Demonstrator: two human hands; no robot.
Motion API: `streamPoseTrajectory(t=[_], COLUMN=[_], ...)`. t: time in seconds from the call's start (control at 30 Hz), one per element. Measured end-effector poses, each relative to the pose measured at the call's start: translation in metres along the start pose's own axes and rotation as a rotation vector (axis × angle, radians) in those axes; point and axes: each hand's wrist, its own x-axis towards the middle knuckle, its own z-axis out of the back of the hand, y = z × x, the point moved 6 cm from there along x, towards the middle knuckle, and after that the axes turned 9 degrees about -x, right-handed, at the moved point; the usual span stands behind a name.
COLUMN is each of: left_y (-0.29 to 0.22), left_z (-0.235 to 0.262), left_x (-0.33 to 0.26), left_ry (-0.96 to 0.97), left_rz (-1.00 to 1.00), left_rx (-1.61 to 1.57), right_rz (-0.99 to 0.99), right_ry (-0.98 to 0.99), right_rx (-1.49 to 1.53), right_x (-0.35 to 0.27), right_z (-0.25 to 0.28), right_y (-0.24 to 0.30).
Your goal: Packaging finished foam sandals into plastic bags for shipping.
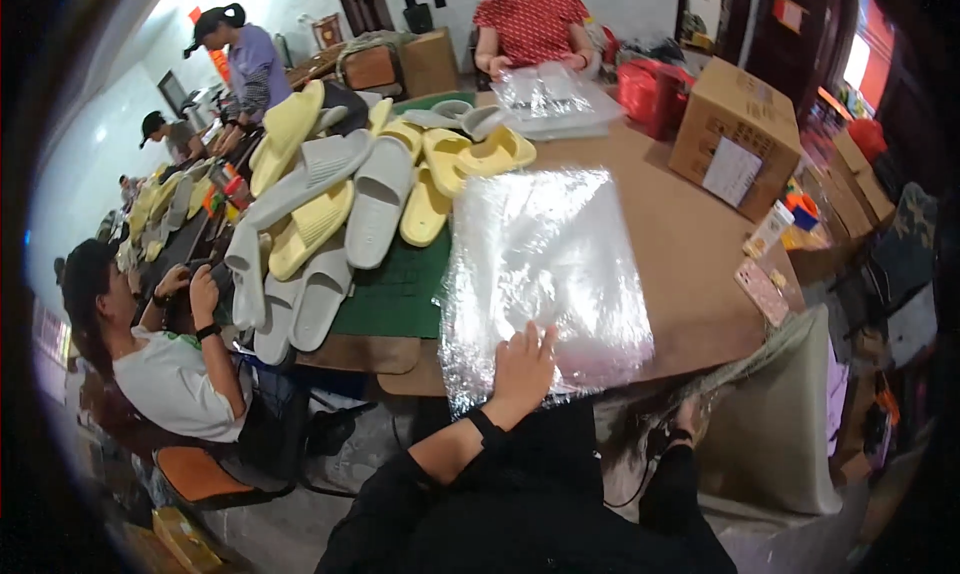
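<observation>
A stack of clear plastic bags [545,254] lies on the table's near edge, glossy and wrinkled along its sides. My left hand [525,366] rests flat on its lower part, fingers stretched out and holding nothing. Low at the right, below the tabletop, my right hand [688,416] is beside a large beige bin [765,424] whose rim has clear plastic film [735,367] over it. The fingers of that hand are too small and partly hidden to show a grip. Left of the bags is a heap of grey slippers [380,202] and yellow slippers [427,209].
The brown table [690,284] carries a cardboard box [735,134], a white tube [768,229] and a pink-cased phone [762,292] at its right. A person in red [530,24] handles more plastic bags [555,99] opposite. At the left sits a person in white [180,389].
</observation>
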Motion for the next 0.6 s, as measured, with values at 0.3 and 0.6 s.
streamPoseTrajectory(t=[0.3,0.6], left_y=[-0.002,0.241], left_z=[0.024,0.168], left_x=[0.018,-0.008], left_ry=[0.220,-0.508], left_rz=[-0.152,0.230], left_rx=[-0.402,-0.649], right_rz=[-0.042,0.269], right_ry=[0.218,0.125], right_rx=[0.272,-0.006], right_x=[0.012,-0.062], right_z=[0.076,0.213], right_y=[-0.047,0.014])
